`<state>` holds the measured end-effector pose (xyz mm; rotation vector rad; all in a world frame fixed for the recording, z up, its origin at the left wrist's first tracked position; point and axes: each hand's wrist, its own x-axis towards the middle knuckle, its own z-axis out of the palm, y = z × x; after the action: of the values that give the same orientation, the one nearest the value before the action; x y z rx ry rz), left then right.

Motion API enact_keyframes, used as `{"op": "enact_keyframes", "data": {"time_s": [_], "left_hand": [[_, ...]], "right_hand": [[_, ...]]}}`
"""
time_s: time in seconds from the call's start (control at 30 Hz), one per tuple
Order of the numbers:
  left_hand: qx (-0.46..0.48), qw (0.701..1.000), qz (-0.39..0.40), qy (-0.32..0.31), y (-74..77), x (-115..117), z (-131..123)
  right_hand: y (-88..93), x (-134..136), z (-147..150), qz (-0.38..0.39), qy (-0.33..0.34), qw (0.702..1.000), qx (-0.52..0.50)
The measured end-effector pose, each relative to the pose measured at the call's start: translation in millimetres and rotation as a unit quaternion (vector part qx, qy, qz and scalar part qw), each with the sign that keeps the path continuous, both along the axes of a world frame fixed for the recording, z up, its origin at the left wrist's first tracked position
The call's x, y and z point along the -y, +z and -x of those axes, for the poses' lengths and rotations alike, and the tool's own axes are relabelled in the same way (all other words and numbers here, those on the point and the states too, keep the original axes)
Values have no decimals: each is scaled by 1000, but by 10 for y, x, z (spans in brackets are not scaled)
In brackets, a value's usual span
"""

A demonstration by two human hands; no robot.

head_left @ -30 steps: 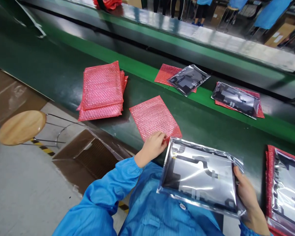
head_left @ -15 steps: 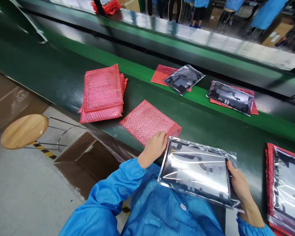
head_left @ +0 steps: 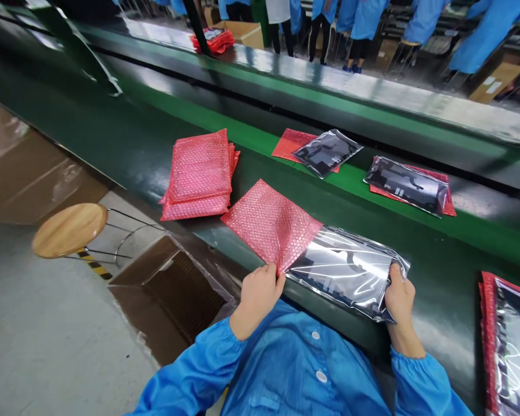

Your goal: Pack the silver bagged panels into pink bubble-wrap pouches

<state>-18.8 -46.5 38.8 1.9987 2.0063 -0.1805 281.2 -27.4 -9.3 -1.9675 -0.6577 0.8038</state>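
My left hand pinches the near corner of a pink bubble-wrap pouch that lies on the dark green belt. My right hand grips the right end of a shiny silver anti-static bag with a dark part inside. The bag's left end sits at or just inside the pouch's open edge. Both my sleeves are blue.
A stack of pink pouches lies left of my hands. Two bag-on-pouch sets rest on the bright green strip beyond, and another set at the right edge. A wooden stool and an open carton stand below the belt. People in blue coats stand behind.
My right hand has swung the silver bag leftward and lowered it so that its end meets the pouch. My left hand slid to the pouch's near corner and took hold of it.
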Motion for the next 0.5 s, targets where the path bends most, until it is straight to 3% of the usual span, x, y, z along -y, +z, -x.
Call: {"op": "enact_keyframes", "data": {"time_s": [0.1,0.2,0.27,0.33,0.4,0.5], "left_hand": [[6,999,23,37,52,33,-127],[31,998,29,49,11,78,-251],[83,995,-6,54,-60,125,-299],[195,976,-59,72,-147,171,-318],[375,916,-72,121,-237,191,-330],[627,743,-21,233,-365,124,-368]], "right_hand": [[-61,-14,45,-6,-35,999,-2],[-82,-2,75,4,-66,998,-2],[-78,27,84,5,-76,997,2],[-85,98,92,-3,-78,997,6],[-128,233,119,-9,-65,998,16],[-267,530,218,-24,-13,999,22]]}}
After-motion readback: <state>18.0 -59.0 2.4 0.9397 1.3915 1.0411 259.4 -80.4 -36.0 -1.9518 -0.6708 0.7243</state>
